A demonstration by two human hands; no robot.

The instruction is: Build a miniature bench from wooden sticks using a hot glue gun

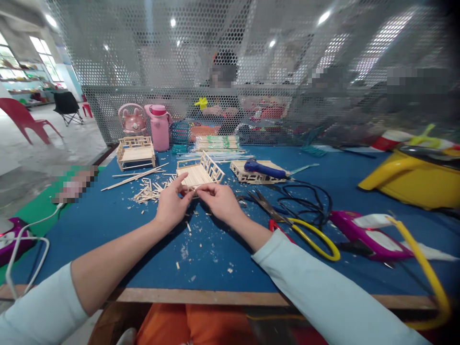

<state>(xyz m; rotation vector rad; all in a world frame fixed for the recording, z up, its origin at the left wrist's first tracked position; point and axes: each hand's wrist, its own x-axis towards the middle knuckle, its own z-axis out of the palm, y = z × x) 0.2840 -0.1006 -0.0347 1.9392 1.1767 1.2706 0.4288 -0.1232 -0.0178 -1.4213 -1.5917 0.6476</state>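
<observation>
A small bench built of thin wooden sticks [194,175] stands on the blue tabletop in front of me, its railings along the back and right. My left hand [172,200] is at its near edge, thumb and fingertips pinched together. From the other side my right hand [220,201] pinches at the same edge, so the fingertips of both hands almost meet. Any tiny piece between them is too small to make out. Left of the hands lies a pile of cut stick bits [147,190]. A similar finished-looking bench [135,152] stands farther back on the left.
On the right, a blue glue gun [264,168] rests on another stick frame [239,171], near yellow-handled scissors [309,235] and black cable. A pink bottle [160,132] and bundled sticks [217,143] stand before a perforated metal screen [187,62]. A yellow container [413,177] occupies the far right.
</observation>
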